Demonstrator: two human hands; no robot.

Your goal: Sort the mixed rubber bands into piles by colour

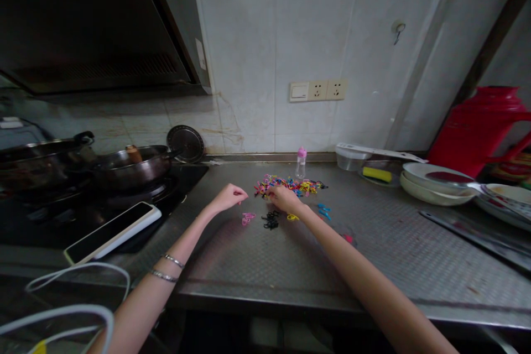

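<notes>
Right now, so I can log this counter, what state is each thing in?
Pile: loose, mixed colours
Left hand: fingers pinched, grip unclear
Right hand: fingers at the pile, grip unclear
Black pieces: bunched, apart from the pile
Pink pieces: bunched separately
Blue pieces: grouped separately
Bottle: upright, pink top on
Sockets: nothing plugged in
Black disc: standing on edge
Pan beside the disc: uncovered
Flask: upright
</notes>
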